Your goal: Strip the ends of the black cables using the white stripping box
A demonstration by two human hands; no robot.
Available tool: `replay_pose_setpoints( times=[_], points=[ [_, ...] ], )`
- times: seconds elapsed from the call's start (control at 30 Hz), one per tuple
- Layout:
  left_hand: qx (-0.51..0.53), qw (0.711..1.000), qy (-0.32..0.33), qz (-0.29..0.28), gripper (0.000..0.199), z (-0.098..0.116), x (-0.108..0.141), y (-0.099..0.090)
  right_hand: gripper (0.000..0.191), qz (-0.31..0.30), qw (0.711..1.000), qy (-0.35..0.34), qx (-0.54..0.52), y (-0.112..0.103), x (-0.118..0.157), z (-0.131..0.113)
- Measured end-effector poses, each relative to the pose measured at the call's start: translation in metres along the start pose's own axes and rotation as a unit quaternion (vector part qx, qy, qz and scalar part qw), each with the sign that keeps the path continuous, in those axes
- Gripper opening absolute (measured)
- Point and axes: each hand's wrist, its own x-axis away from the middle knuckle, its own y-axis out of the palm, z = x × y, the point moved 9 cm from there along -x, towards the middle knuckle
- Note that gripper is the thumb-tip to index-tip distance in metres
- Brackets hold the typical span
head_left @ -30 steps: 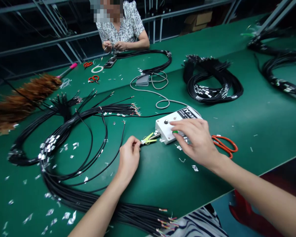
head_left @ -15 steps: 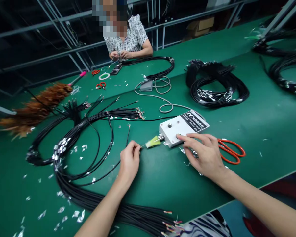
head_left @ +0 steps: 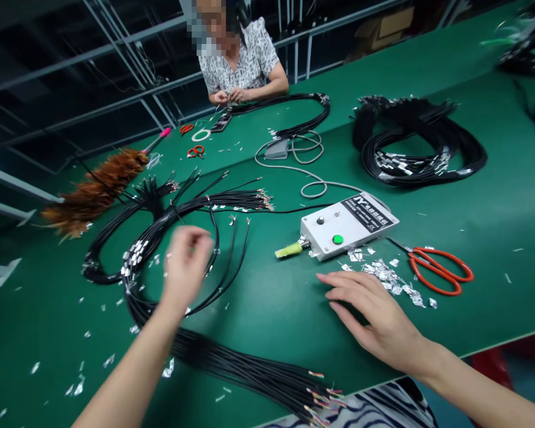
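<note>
My left hand (head_left: 187,261) is over the bundle of black cables (head_left: 149,238), its curled fingers blurred by motion; whether it holds anything I cannot tell. Two single cables with stripped ends (head_left: 241,255) curve out beside it. My right hand (head_left: 374,309) hovers palm down with its fingers stretched out and nothing in them. Just beyond those fingertips sits a white control box (head_left: 330,229) with a lit green button (head_left: 337,239) and a knob. From the box's left end sticks out a yellow-green tip (head_left: 289,251).
Red-handled scissors (head_left: 441,270) and foil scraps (head_left: 387,276) lie right of the box. A coil of black cables (head_left: 419,142) rests behind it. A grey pedal (head_left: 277,148) and a brown duster (head_left: 98,184) are farther back. Across the table a person (head_left: 245,65) works with both hands.
My right hand has lifted off the box's button and drawn back toward me. My left hand has moved left, away from the yellow-green tip to the cable bundle. The view has shifted slightly.
</note>
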Motion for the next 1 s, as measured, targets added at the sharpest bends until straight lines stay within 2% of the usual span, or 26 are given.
replay_pose_setpoints(
  times=[0.03, 0.07, 0.1, 0.13, 0.2, 0.23, 0.37, 0.5, 0.57, 0.67, 0.8, 1.0],
  points=[
    [-0.004, 0.997, 0.006, -0.073, 0.019, 0.006, 0.024, 0.019, 0.015, -0.006, 1.000, 0.004, -0.009, 0.003, 0.001, 0.000],
    [-0.011, 0.984, 0.016, -0.179, 0.019, 0.013, 0.052, 0.043, 0.015, -0.012, 1.000, 0.007, -0.018, 0.005, 0.001, 0.000],
    [-0.055, 0.935, 0.051, -0.347, 0.011, 0.020, 0.089, 0.076, 0.015, -0.016, 0.999, 0.010, -0.028, 0.007, 0.001, 0.000],
    [-0.109, 0.893, 0.072, -0.431, 0.011, 0.021, 0.117, 0.092, 0.015, -0.021, 0.999, 0.013, -0.037, 0.010, 0.001, 0.000],
    [-0.183, 0.824, 0.092, -0.529, 0.016, 0.018, 0.154, 0.108, 0.015, -0.029, 0.998, 0.020, -0.056, 0.013, -0.001, 0.000],
    [-0.199, 0.810, 0.092, -0.544, 0.015, 0.017, 0.161, 0.110, 0.016, -0.031, 0.997, 0.023, -0.066, 0.014, -0.001, -0.001],
    [-0.185, 0.799, 0.080, -0.567, 0.012, 0.019, 0.165, 0.114, 0.017, -0.041, 0.993, 0.035, -0.100, 0.019, -0.002, -0.002],
    [-0.119, 0.821, 0.025, -0.558, 0.013, 0.020, 0.160, 0.113, 0.016, -0.066, 0.988, 0.054, -0.126, 0.027, 0.000, -0.001],
    [-0.048, 0.846, -0.040, -0.529, 0.009, 0.017, 0.151, 0.110, 0.016, -0.076, 0.984, 0.067, -0.149, 0.031, 0.000, -0.001],
    [0.058, 0.888, -0.111, -0.443, 0.010, 0.009, 0.130, 0.103, 0.015, -0.095, 0.970, 0.102, -0.199, 0.036, 0.000, -0.002],
    [0.119, 0.908, -0.123, -0.381, 0.020, 0.005, 0.116, 0.107, 0.022, -0.150, 0.950, 0.104, -0.252, 0.048, -0.002, -0.016],
    [0.135, 0.933, -0.107, -0.316, 0.010, 0.013, 0.107, 0.110, 0.035, -0.223, 0.934, 0.086, -0.264, 0.053, 0.003, -0.044]
  ],
)
